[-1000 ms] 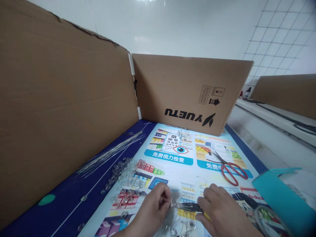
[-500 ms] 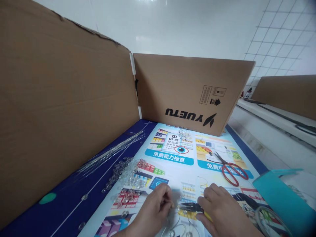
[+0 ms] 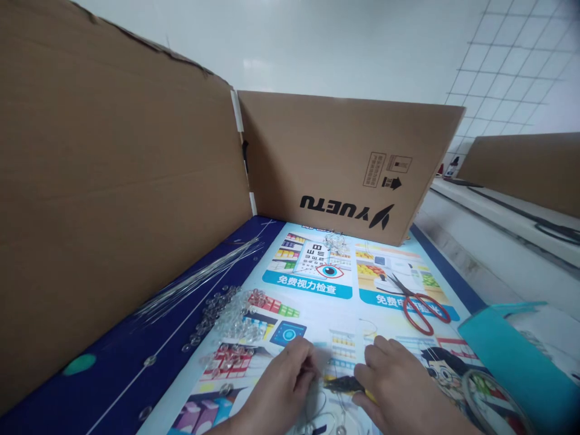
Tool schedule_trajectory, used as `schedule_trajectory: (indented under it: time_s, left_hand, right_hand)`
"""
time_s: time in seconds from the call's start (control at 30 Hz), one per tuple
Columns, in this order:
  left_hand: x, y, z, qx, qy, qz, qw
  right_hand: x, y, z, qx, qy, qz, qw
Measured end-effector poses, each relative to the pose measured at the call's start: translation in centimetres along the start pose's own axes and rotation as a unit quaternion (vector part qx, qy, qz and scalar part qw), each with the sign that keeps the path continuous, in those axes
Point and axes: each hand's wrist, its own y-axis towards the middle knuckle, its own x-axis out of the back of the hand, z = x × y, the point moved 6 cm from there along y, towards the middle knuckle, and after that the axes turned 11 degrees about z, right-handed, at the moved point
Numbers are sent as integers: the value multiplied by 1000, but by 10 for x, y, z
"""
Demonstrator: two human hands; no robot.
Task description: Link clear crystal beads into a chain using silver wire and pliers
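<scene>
1. Bundle of long straight silver wires (image 3: 199, 281), middle left of the frame, lying along the foot of the brown cardboard wall (image 3: 113, 181).
2. Heap of clear round beads (image 3: 231, 317), left of centre on the printed blue mat (image 3: 312, 287), well apart from both hands.
3. Left hand (image 3: 281, 389), bottom centre. Its fingertips (image 3: 310, 368) are pinched together on the thin looped silver wire (image 3: 321, 403), as far as I can see.
4. Dark pliers with yellow handle (image 3: 344, 383), between the hands. The nose points left and touches the pinching fingertips; the wire's loops hang just below it, at the bottom edge.
5. Right hand (image 3: 399, 396), clenched around the pliers' handle.
6. Red-handled scissors (image 3: 419, 305) at middle right and teal plastic box (image 3: 498, 353) at lower right, both untouched.

My judgement: pinch the wire right beside the nose so it cannot spring, then bend with a slow wrist roll.
</scene>
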Motion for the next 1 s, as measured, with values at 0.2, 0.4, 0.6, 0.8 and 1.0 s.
schedule_trajectory:
  time_s: [0.2,0.4,0.6,0.8,1.0]
  left_hand:
    - [0,-2,-3,-17,41,45,998]
    - [4,-1,-9,-36,39,63,997]
    - [18,-5,-16,5,108,68,992]
    - [35,-9,-18,109,279,122,946]
    - [31,-12,-24,145,339,157,916]
  right_hand:
    - [-7,0,4,24,-30,-50,998]
    - [-11,-1,3,28,-34,-69,997]
    - [-13,-1,5,36,-31,-72,996]
    - [-18,0,3,41,-29,-76,996]
    - [-18,-1,4,44,-33,-71,996]
